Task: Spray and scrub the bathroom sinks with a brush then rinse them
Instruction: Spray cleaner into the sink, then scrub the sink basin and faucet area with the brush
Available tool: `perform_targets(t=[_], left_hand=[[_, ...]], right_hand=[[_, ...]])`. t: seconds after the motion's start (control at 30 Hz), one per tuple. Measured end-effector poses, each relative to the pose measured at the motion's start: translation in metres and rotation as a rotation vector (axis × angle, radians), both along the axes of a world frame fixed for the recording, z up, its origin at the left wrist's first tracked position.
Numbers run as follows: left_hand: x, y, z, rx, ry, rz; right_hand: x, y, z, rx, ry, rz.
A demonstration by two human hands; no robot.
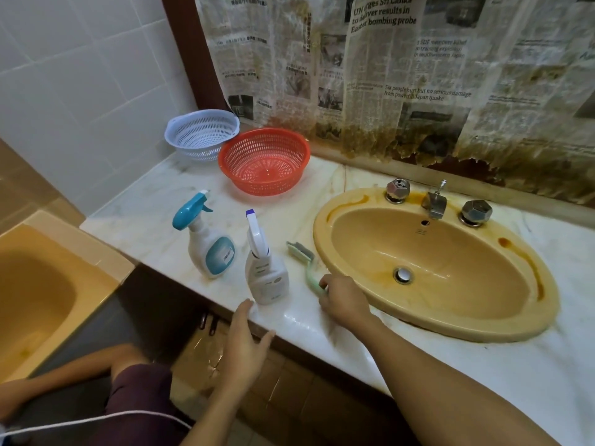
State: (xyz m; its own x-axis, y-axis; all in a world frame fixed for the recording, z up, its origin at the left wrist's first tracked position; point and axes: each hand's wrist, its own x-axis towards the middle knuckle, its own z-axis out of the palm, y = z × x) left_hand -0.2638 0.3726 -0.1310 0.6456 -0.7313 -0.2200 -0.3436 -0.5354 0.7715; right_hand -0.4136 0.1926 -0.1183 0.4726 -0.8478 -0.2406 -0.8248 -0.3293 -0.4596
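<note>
Left hand (246, 344) outstretched, fingers (244, 312) straight, right hand (346, 304) curled round brush (308, 268)

The one camera rides on the person's head, above the marble counter (154, 220), looking forward and steeply down across it. It faces the newspaper-covered back wall (418, 75), which fills the top of the view. The yellow sink (450, 323) lies close, right of centre. The left hand (248, 342) and the right hand (344, 300), which grips the brush (308, 268), reach in from the bottom edge. The wide lens bends the edges and takes in a yellow tub (42, 300) at far left.
</note>
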Motion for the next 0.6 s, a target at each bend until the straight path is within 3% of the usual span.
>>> perform_targets(t=[0.1, 0.3, 0.6], left_hand=[[-0.014, -0.002, 0.009, -0.029, -0.122, -0.001], [-0.037, -0.037, 0.017, -0.082, -0.145, -0.315], [-0.073, -0.108, 0.000, 0.278, -0.273, -0.400]], right_hand=[[-0.027, 0.004, 0.008, 0.092, -0.149, -0.083], [-0.090, 0.003, 0.041, 0.148, -0.440, -0.287], [-0.195, -0.011, 0.084, 0.625, -1.089, -0.618]])
